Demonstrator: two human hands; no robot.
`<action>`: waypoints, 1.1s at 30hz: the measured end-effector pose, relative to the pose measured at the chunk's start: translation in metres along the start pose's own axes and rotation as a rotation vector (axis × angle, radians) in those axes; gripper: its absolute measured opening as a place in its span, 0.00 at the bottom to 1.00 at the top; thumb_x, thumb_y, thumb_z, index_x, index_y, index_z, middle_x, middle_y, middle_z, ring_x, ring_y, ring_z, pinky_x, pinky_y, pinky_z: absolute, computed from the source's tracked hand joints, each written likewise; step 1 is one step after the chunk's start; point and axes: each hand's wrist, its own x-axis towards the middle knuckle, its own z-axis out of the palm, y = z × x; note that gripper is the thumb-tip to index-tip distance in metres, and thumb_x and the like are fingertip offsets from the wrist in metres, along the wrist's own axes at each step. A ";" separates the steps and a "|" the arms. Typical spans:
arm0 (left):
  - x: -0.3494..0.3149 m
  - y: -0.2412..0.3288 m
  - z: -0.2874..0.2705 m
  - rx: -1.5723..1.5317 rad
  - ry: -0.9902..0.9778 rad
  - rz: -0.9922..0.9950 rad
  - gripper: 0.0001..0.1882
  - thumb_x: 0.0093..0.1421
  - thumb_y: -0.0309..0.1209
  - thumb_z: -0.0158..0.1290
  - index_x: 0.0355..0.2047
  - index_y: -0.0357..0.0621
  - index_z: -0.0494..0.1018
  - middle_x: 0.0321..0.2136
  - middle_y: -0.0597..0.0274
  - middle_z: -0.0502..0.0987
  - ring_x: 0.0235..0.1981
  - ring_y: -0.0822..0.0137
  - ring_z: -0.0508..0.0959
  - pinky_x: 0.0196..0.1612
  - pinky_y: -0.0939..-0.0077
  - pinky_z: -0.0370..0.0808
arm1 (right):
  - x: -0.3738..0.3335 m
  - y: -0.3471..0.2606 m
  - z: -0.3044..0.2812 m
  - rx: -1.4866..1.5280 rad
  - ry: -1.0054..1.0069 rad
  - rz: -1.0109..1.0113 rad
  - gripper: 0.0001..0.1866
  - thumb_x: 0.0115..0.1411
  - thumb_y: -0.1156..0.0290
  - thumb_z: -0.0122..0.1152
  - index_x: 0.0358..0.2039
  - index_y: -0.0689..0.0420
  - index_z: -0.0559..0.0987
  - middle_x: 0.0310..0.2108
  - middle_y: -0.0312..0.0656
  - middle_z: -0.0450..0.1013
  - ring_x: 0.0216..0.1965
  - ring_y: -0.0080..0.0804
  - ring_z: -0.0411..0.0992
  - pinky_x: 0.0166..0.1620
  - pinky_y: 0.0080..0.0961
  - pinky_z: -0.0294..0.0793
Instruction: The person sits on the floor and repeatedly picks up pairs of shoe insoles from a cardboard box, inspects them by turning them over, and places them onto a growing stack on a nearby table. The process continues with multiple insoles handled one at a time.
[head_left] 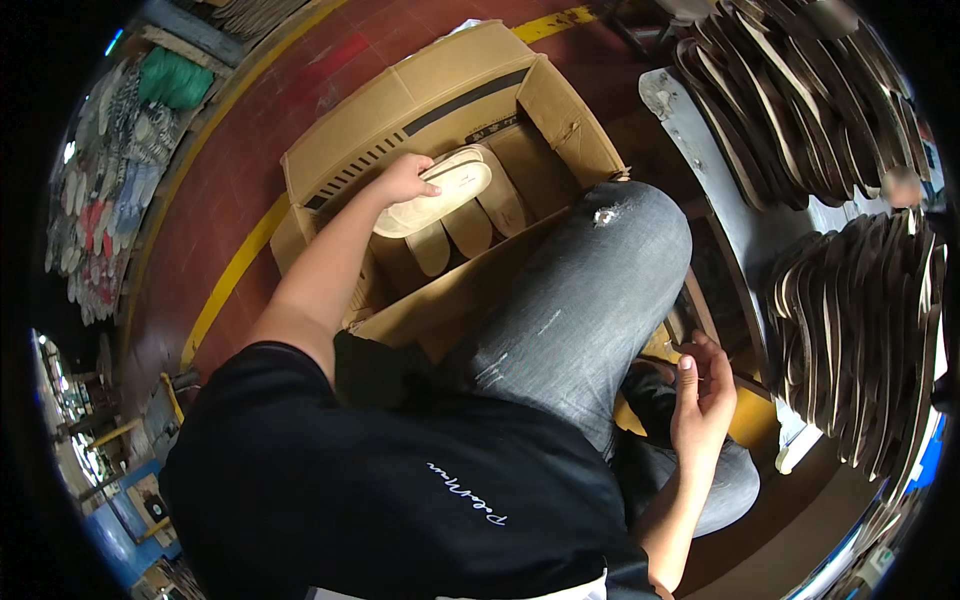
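Observation:
My left hand reaches into an open cardboard box and is closed on the edge of a pale beige insole. That piece looks like more than one insole stacked together. Further insoles stand or lie in the box below it, several side by side. My right hand is at the right, beside my bent leg, palm turned up. Its fingers are loosely curled and apart from the thumb, and nothing shows in them.
To my right a grey metal bench bears dense rows of dark-edged soles. My knee presses close to the box's near side. A yellow line crosses the red floor. At the far left, wrapped goods lie heaped beside a green bag.

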 end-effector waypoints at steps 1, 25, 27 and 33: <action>0.022 -0.013 0.012 0.054 -0.019 -0.016 0.27 0.65 0.26 0.78 0.63 0.32 0.84 0.54 0.53 0.91 0.54 0.63 0.88 0.62 0.66 0.81 | -0.003 0.006 0.000 -0.025 0.012 -0.013 0.21 0.83 0.71 0.69 0.70 0.69 0.82 0.53 0.49 0.86 0.54 0.33 0.84 0.61 0.32 0.83; -0.029 0.242 0.099 -0.116 0.504 0.784 0.22 0.75 0.25 0.68 0.67 0.34 0.83 0.61 0.47 0.88 0.59 0.52 0.90 0.66 0.57 0.85 | -0.031 -0.132 -0.176 -0.977 0.854 -0.708 0.20 0.64 0.77 0.81 0.56 0.56 0.90 0.48 0.45 0.87 0.50 0.49 0.84 0.61 0.44 0.82; -0.059 0.320 0.087 -0.201 0.497 0.939 0.21 0.75 0.23 0.67 0.66 0.33 0.84 0.57 0.48 0.89 0.57 0.56 0.90 0.64 0.60 0.85 | -0.023 -0.141 -0.215 -1.007 0.977 -0.524 0.34 0.62 0.68 0.87 0.68 0.52 0.84 0.65 0.51 0.83 0.65 0.54 0.80 0.71 0.51 0.76; -0.150 0.453 0.123 -0.355 0.212 1.372 0.22 0.69 0.21 0.70 0.63 0.32 0.85 0.52 0.50 0.89 0.50 0.59 0.91 0.59 0.63 0.87 | -0.028 -0.124 -0.300 -1.056 0.629 -0.285 0.56 0.52 0.54 0.93 0.80 0.51 0.77 0.74 0.52 0.75 0.76 0.57 0.73 0.78 0.51 0.74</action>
